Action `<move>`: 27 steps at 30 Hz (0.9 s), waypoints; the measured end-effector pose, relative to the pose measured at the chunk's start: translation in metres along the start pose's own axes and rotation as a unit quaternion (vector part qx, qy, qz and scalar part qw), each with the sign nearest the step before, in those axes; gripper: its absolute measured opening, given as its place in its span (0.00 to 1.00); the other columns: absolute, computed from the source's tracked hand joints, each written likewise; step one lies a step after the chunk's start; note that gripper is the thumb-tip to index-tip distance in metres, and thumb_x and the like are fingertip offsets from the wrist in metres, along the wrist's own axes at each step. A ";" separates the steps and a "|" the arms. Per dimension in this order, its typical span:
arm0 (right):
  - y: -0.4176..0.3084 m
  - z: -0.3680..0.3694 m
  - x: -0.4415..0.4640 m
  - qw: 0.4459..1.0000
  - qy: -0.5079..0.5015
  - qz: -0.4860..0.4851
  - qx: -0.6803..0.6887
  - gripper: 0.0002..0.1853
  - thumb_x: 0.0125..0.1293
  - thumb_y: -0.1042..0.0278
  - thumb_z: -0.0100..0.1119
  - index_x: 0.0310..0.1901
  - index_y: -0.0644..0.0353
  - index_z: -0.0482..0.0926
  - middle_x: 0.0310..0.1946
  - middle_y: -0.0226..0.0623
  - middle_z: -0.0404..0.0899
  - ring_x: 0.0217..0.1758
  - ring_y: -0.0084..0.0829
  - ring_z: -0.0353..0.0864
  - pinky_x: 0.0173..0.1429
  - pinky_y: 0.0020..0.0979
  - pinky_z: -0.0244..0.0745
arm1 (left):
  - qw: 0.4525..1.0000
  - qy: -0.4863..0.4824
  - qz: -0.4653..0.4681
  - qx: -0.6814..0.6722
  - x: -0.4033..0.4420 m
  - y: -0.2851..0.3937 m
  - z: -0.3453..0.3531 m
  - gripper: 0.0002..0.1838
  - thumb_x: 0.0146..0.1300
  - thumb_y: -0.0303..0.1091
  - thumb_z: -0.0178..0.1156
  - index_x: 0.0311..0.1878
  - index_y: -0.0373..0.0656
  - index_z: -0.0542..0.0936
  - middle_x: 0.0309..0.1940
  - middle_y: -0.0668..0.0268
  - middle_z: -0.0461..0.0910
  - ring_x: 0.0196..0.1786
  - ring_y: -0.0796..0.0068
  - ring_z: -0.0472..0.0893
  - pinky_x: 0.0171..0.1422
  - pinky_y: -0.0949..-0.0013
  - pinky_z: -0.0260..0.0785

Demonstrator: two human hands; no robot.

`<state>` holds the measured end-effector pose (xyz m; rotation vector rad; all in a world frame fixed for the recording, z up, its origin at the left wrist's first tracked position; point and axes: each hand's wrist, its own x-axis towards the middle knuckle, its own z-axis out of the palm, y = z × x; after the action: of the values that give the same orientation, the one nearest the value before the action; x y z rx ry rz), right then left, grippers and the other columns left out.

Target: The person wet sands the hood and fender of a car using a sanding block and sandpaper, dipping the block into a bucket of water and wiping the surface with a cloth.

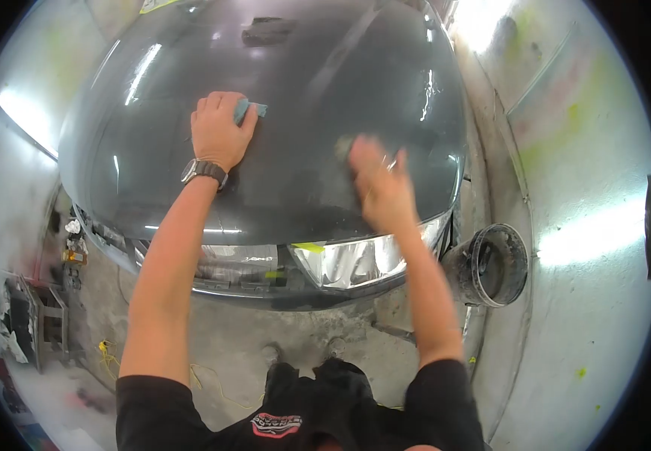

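A dark grey car hood (pixel 288 188) with a glossy, wet-looking surface fills the upper middle of the head view. My left hand (pixel 220 131), with a watch on its wrist, rests on the left half of the hood. A piece of blue cloth (pixel 250 110) is tucked between its thumb and fingers. My right hand (pixel 382 184) is on the right half, smeared by motion. A small grey-green pad (pixel 344 148) shows at its fingertips, against the hood; its exact kind is too blurred to tell.
Below the hood are a headlight (pixel 352 261) with yellow-green tape and the open front of the car. A dirty bucket (pixel 502 263) stands at the right by the plastic-covered wall (pixel 588 165). A metal stand (pixel 48 323) and a yellow cord (pixel 216 383) are at the lower left.
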<state>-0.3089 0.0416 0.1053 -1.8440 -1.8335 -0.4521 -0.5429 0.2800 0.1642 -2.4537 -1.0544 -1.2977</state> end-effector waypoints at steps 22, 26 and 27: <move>0.069 0.009 0.089 0.986 0.092 0.132 -0.041 0.25 0.82 0.54 0.49 0.73 0.57 0.71 0.79 0.46 0.68 0.83 0.48 0.65 0.80 0.70 0.56 | 1.000 0.009 0.005 -0.001 0.001 0.003 -0.001 0.13 0.66 0.46 0.70 0.46 0.50 0.86 0.48 0.68 0.84 0.54 0.58 0.81 0.58 0.54 0.72; -0.053 0.009 -0.024 0.996 -0.011 0.009 0.087 0.39 0.70 0.54 0.67 0.81 0.51 0.65 0.84 0.38 0.61 0.86 0.43 0.60 0.83 0.70 0.51 | 1.000 0.006 0.007 -0.008 0.001 0.000 0.000 0.13 0.65 0.46 0.70 0.46 0.51 0.86 0.48 0.68 0.84 0.54 0.59 0.81 0.58 0.53 0.71; -0.040 0.003 -0.016 0.998 -0.027 -0.015 0.049 0.39 0.70 0.53 0.67 0.80 0.50 0.66 0.84 0.37 0.62 0.86 0.43 0.61 0.83 0.69 0.52 | 1.000 0.001 0.007 -0.007 0.001 0.000 0.000 0.13 0.65 0.46 0.70 0.46 0.51 0.86 0.48 0.68 0.84 0.54 0.59 0.81 0.58 0.53 0.71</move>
<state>-0.3501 0.0288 0.0984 -1.7817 -1.8865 -0.3209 -0.5427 0.2808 0.1644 -2.4655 -1.0294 -1.3083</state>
